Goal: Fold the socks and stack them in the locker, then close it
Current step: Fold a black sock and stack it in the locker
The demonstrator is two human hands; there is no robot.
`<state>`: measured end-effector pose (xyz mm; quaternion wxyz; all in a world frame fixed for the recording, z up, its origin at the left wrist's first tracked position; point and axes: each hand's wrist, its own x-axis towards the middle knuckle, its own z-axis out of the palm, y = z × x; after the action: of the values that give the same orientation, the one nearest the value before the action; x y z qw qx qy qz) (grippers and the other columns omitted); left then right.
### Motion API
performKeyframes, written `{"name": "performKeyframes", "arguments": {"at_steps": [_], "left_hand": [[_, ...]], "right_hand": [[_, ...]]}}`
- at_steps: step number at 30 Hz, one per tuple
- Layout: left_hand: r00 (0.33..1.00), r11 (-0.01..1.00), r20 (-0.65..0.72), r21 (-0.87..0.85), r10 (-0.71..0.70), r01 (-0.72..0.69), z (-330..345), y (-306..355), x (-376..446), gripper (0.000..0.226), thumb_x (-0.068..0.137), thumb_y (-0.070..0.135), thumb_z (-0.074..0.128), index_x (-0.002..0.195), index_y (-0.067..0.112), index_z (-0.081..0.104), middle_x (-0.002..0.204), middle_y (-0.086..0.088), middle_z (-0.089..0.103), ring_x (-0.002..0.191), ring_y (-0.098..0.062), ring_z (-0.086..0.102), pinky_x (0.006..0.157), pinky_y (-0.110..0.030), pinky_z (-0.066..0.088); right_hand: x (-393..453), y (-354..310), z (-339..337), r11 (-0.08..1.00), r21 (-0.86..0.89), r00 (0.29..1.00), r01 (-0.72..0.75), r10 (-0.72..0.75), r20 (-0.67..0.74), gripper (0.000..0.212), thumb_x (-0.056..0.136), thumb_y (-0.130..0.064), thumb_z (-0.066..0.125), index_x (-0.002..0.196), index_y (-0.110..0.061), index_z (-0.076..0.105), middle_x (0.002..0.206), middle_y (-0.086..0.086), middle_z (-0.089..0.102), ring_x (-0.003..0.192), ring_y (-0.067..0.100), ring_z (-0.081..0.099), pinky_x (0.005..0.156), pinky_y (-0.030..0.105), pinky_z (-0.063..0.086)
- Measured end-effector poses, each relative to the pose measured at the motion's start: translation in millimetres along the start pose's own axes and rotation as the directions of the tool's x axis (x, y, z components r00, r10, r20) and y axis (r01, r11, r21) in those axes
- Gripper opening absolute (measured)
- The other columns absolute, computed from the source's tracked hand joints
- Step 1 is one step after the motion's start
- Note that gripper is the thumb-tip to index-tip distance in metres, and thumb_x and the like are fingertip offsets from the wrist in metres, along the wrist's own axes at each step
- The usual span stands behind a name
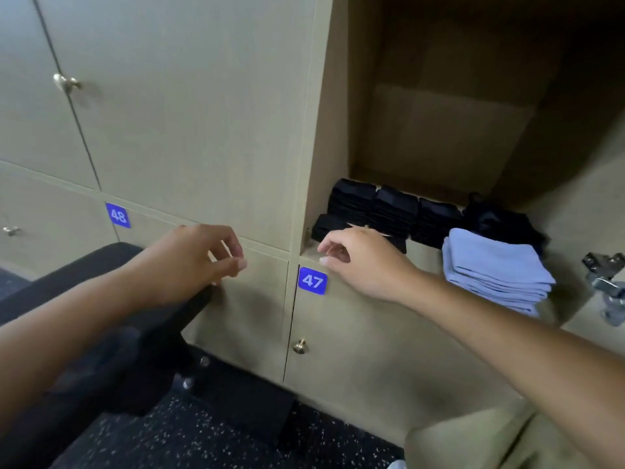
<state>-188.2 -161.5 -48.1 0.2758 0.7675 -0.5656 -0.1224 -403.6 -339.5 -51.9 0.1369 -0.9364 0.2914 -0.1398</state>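
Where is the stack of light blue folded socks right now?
In the head view, the light blue stack sits at the front right of the open locker's shelf, just in front of the black socks.

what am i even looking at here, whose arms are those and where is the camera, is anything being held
There is no machine here. The arms belong to a person wearing a wide-angle camera on the head, so this single picture looks forward and down over their own hands.

In front is a wall of beige lockers. One open locker holds three stacks of folded black socks, a loose dark heap behind a pile of folded light blue cloths, and another folded black sock at the front left corner. Below it is a closed door with a blue 47 label; the next one is labelled 48.

The left hand hovers in front of the closed doors, and the right hand reaches to the open locker's front edge. Both have loosely curled fingers with nothing in their grip. A dark chair sits at lower left.
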Motion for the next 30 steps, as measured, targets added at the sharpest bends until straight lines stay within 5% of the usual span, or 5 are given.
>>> {"name": "performKeyframes", "arguments": {"at_steps": [6,14,25,30], "left_hand": [[0.983,0.976,-0.041,0.114,-0.181,0.184,-16.9,-64.1,-9.5,0.009,0.087,0.030,0.077,0.086,0.025,0.069,0.068,0.010,0.070,0.069,-0.008,0.067,0.069,-0.028,0.046],[0.877,0.836,0.160,0.418,-0.453,0.355,-25.0,-137.9,-32.9,0.040,0.075,0.030,0.090,0.106,0.028,0.064,0.116,0.002,0.067,0.107,-0.021,0.062,0.100,-0.037,0.048],[0.830,0.708,0.231,0.661,-0.508,0.249,-11.9,-154.7,-32.0,0.048,0.080,0.045,0.083,0.117,0.022,0.062,0.120,0.001,0.058,0.118,-0.027,0.046,0.101,-0.038,0.037],[0.825,0.768,0.323,0.611,-0.464,0.193,-15.6,-125.2,-26.9,0.040,0.085,0.037,0.080,0.115,0.020,0.061,0.114,0.000,0.060,0.098,-0.020,0.048,0.081,-0.032,0.038]], "right_hand": [[6.6,-21.7,30.6,0.996,0.050,0.995,0.080,-0.083,0.055,0.013,0.094,-0.035,0.062,0.106,-0.032,0.067,0.099,-0.014,0.064,0.093,0.010,0.060,0.086,0.035,0.052],[12.6,-46.8,50.7,0.978,0.140,0.974,0.153,-0.173,0.147,0.017,0.093,-0.039,0.066,0.109,-0.032,0.067,0.100,-0.012,0.067,0.088,0.011,0.064,0.087,0.037,0.055],[16.8,-55.3,56.9,0.970,0.174,0.961,0.171,-0.203,0.188,0.018,0.094,-0.040,0.066,0.110,-0.032,0.065,0.101,-0.013,0.065,0.090,0.010,0.064,0.088,0.039,0.055],[13.5,-54.8,58.7,0.968,0.197,0.947,0.152,-0.200,0.250,0.018,0.094,-0.038,0.067,0.110,-0.032,0.066,0.099,-0.015,0.066,0.089,0.003,0.064,0.087,0.031,0.053]]}}
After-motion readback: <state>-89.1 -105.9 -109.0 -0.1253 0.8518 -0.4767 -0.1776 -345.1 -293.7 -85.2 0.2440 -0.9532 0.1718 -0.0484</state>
